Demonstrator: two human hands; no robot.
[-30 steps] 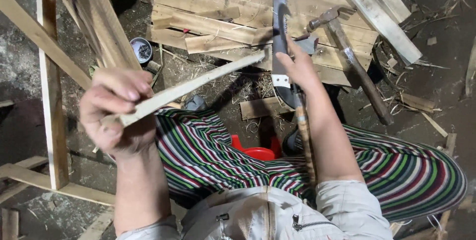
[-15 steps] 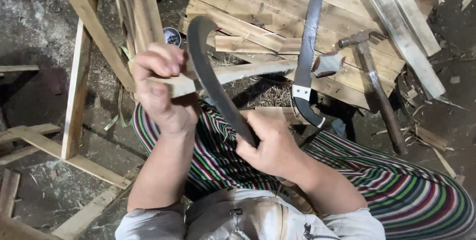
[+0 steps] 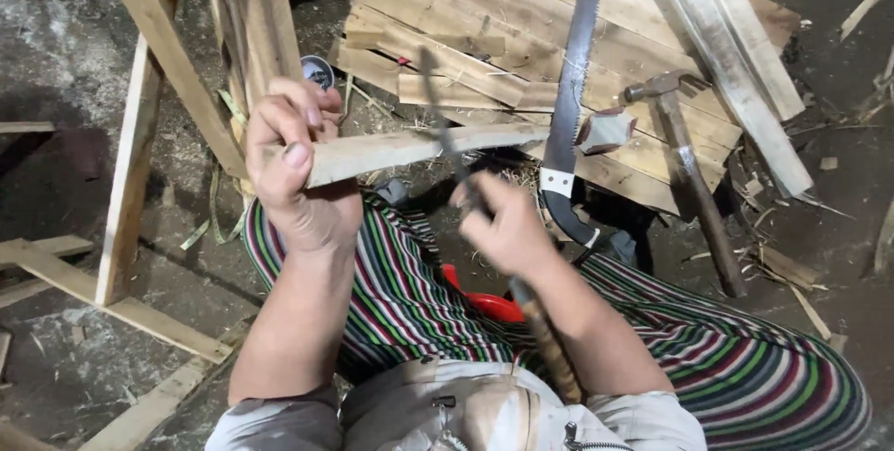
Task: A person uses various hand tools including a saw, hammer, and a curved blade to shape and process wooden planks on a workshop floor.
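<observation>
Hand saw (image 3: 575, 79), hammer (image 3: 684, 162), stacked wooden planks (image 3: 484, 4), striped cloth (image 3: 745, 367), wooden frame (image 3: 130, 181)

The left hand (image 3: 298, 172) grips the near end of a long split wooden stick (image 3: 419, 146), which runs rightward above the lap. The right hand (image 3: 507, 228) sits just right of it, closed around a wooden-handled curved blade (image 3: 447, 148) that crosses the stick. Beyond the stick lies a stack of flat wooden planks (image 3: 503, 13). On the planks rests a long-toothed hand saw (image 3: 573, 88), and right of it a steel-headed hammer (image 3: 684, 172). A wooden frame (image 3: 140, 134) stands at the left.
</observation>
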